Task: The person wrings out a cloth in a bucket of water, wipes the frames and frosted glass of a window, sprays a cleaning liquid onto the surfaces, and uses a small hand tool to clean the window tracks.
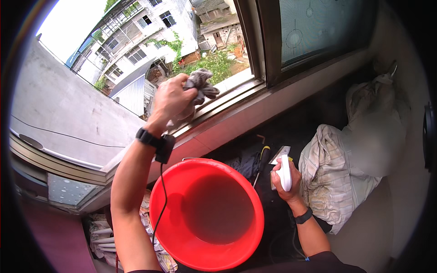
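Note:
My left hand (172,99) is raised at the open window, its fingers closed around a bunched grey rag (201,85). The rag hangs over the metal window track (232,97). Lower on the right, my right hand (288,181) grips a white plastic handle (286,172); its working end is hard to make out. Just beyond that hand is a flat metal blade (282,152), and I cannot tell whether it belongs to the handle. Between my arms stands a red plastic bucket (167,218) with dark, murky water (218,211) in it.
A black-and-yellow screwdriver (264,158) lies right of the bucket, near a dark cloth (244,163). A checked fabric bundle (324,177) occupies the right side. A patterned glass pane (307,30) fills the upper right. White rods (104,240) lie at lower left.

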A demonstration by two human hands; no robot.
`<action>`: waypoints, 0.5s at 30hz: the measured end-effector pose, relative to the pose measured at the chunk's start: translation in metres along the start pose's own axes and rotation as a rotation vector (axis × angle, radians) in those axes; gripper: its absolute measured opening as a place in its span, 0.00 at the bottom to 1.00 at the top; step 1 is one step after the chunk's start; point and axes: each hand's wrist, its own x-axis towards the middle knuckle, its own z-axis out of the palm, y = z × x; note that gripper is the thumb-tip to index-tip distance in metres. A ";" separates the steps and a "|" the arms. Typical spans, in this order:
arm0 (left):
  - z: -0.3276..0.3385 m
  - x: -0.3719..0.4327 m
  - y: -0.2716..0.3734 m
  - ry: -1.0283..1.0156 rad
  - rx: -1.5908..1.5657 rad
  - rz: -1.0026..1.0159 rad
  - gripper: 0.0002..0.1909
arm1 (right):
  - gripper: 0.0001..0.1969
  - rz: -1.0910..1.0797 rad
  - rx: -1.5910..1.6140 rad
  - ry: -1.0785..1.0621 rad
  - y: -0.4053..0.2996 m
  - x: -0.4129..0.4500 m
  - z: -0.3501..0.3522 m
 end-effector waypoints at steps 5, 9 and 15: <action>0.108 0.065 0.084 0.000 0.297 0.218 0.22 | 0.19 -0.056 -0.040 0.019 0.004 0.003 -0.006; 0.155 0.081 0.080 0.084 0.226 0.251 0.21 | 0.19 -0.143 -0.074 0.000 0.003 0.009 -0.004; 0.158 0.110 0.094 -0.115 0.207 0.140 0.20 | 0.20 -0.063 -0.037 -0.031 0.005 0.004 -0.006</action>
